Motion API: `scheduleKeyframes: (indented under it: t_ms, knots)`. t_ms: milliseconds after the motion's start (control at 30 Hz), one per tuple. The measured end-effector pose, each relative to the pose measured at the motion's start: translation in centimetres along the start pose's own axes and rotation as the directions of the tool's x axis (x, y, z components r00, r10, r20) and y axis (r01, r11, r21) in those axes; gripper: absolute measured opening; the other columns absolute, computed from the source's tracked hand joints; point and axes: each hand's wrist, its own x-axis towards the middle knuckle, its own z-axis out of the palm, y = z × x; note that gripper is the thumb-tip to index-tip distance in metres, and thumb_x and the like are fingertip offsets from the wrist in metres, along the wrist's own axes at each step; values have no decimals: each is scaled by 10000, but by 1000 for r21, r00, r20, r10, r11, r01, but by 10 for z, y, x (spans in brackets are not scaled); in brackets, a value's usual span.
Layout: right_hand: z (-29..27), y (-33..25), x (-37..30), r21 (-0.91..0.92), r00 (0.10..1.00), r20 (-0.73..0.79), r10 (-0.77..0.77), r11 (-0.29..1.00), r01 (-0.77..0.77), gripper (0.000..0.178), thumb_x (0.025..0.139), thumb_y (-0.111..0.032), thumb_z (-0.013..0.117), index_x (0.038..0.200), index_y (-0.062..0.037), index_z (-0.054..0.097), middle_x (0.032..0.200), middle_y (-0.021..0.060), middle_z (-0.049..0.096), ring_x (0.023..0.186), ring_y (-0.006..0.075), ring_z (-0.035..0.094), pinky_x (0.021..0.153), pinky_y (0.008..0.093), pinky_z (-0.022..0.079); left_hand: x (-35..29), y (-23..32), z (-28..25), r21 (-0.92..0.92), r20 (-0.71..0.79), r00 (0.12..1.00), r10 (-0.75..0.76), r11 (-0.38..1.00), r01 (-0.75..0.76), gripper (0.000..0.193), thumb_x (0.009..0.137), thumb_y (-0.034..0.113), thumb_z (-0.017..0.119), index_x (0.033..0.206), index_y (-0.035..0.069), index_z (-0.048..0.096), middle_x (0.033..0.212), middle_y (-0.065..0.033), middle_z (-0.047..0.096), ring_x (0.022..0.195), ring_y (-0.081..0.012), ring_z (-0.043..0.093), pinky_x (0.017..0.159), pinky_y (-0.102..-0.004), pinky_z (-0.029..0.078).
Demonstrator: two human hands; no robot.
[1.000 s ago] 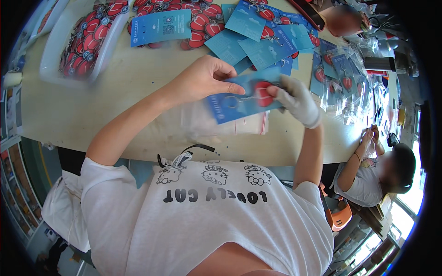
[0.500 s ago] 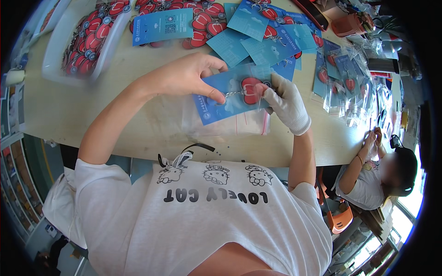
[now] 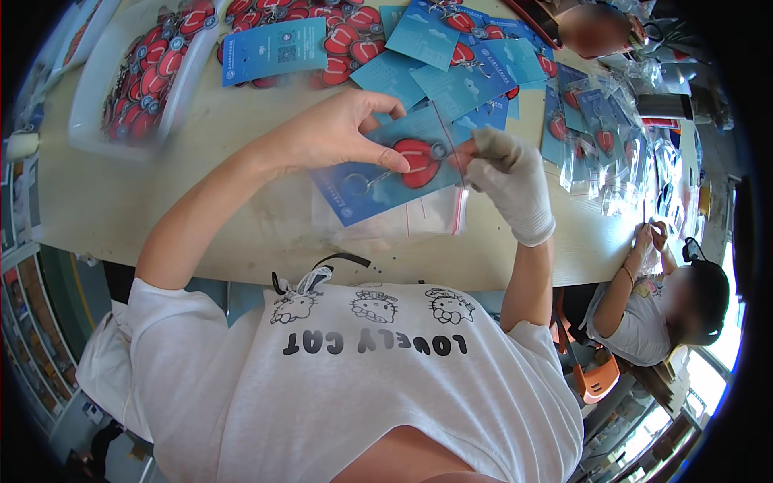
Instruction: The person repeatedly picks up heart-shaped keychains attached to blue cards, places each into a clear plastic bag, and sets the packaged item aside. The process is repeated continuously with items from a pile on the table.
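Left hand (image 3: 346,133) has shifted its thumb onto the red charm (image 3: 420,165), pinching the bagged blue card (image 3: 394,201) at the frame's centre; the gloved right hand (image 3: 507,181) pinches the clear bag (image 3: 445,129) by its right edge. Farther, loose cards (image 3: 471,80) overlap at top centre; a charm-filled tray (image 3: 182,109) sits upper left.

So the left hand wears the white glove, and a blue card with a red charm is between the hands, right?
No: in the head view, the white glove is on the right hand; the left hand is bare. The blue card with a red charm is between the hands.
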Motion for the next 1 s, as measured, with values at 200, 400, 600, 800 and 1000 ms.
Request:
scheduleKeyframes:
  t_ms: [200,400,600,800,1000]
  knots:
    - [5,7,-2,-262,977,78,-198,942,212,158,795,-19,603,938,42,628,996,81,645,792,70,564,697,240,473,5,11,8,-46,76,997,20,999,-17,356,765,73,750,1036,30,523,723,0,609,662,-19,523,573,-198,390]
    - [-12,33,-11,83,996,6,-85,993,84,272,849,-104,590,1093,14,603,986,38,632,790,119,604,705,273,477,23,41,17,190,-5,997,79,979,-77,388,770,167,746,1064,65,515,798,-52,643,691,-66,545,653,-219,446]
    - [-129,59,-39,37,647,-749,-142,966,255,211,876,-115,604,1048,2,637,843,41,641,743,115,610,659,224,474,123,9,-54,756,-403,738,542,651,-65,551,810,418,696,1140,17,511,963,-163,641,881,-248,638,751,-327,495]
    - [-183,76,-43,-98,606,-794,-53,994,-41,260,913,-177,568,1088,4,632,913,69,668,787,130,636,691,237,489,184,-24,-57,716,-420,889,181,668,202,784,700,409,784,1222,-73,453,1052,-222,625,945,-268,634,836,-333,493]
    - [-102,26,3,-474,708,-595,-381,878,74,274,874,-127,608,1116,1,605,946,71,681,813,103,631,707,241,485,163,-1,-56,-93,-392,905,166,972,-218,308,825,157,688,1065,-18,606,970,-69,650,875,-109,604,750,-253,470]
